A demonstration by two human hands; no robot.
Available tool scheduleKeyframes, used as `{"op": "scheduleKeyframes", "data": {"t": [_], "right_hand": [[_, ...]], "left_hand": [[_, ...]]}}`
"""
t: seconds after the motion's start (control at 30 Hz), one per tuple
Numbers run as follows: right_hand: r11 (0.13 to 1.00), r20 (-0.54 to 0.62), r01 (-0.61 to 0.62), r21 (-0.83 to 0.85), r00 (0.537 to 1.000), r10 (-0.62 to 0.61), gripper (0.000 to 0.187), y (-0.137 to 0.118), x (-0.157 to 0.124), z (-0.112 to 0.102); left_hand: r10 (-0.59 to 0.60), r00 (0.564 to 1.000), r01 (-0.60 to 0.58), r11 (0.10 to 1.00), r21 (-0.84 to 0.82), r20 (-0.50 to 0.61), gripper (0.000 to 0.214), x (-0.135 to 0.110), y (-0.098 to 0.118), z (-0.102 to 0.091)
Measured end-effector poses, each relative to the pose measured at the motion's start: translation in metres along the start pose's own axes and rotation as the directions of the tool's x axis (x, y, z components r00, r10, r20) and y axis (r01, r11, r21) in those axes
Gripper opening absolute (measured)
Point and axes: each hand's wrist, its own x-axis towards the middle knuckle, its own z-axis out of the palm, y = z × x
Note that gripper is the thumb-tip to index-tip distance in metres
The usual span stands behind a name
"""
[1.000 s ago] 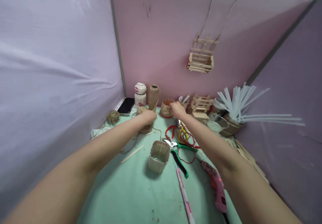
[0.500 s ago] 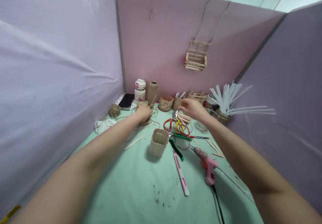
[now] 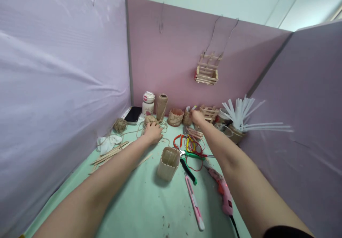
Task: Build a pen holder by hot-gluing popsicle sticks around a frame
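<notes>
My left hand (image 3: 153, 133) lies at the front of a loose ball of twine (image 3: 151, 120), its fingers spread and touching the strands. My right hand (image 3: 198, 118) is closed beside a small brown holder (image 3: 187, 118) with pens standing in it. Its fingertips are at the holder's rim, and whatever they pinch is too small to tell. Between my forearms stands a square cup made of wooden sticks (image 3: 168, 166). Green-handled pliers (image 3: 189, 172), a pink craft knife (image 3: 194, 204) and a pink glue gun (image 3: 223, 191) lie to its right.
Loose wooden sticks (image 3: 108, 155) and a crumpled tissue (image 3: 108, 143) lie at the left. Along the back are a phone (image 3: 133, 114), a white bottle (image 3: 148, 104), a twine cone (image 3: 161, 107) and a round brown pot (image 3: 175, 118). White glue sticks (image 3: 240, 113) fan out at the right.
The view has tilted up. My right hand has moved to the pen holder, and its fingers have drawn together. The left hand has shifted slightly toward the front of the twine ball.
</notes>
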Motion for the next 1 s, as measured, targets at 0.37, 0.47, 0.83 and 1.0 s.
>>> {"op": "scheduleKeyframes", "data": {"t": [0.37, 0.47, 0.83, 1.0], "right_hand": [[0.999, -0.190, 0.018, -0.039, 0.982, -0.025, 0.034, 0.005, -0.003, -0.036], [0.998, -0.257, 0.062, -0.023, 0.964, -0.066, 0.034, -0.005, 0.002, -0.048], [0.990, -0.186, 0.136, 0.032, 0.974, -0.128, 0.033, -0.050, 0.013, -0.027], [0.989, -0.175, 0.146, 0.021, 0.975, -0.141, 0.031, -0.051, 0.016, -0.030]], "left_hand": [[0.004, 1.000, -0.004, 1.000, -0.024, 0.015, 0.033, 0.003, 0.000, 0.007], [0.003, 1.000, -0.002, 1.000, -0.024, 0.022, 0.035, 0.004, 0.000, 0.008], [-0.009, 1.000, 0.010, 1.000, -0.029, 0.022, 0.033, 0.000, -0.002, 0.002], [0.010, 1.000, -0.010, 0.999, -0.042, 0.004, 0.033, -0.001, -0.007, 0.005]]}}
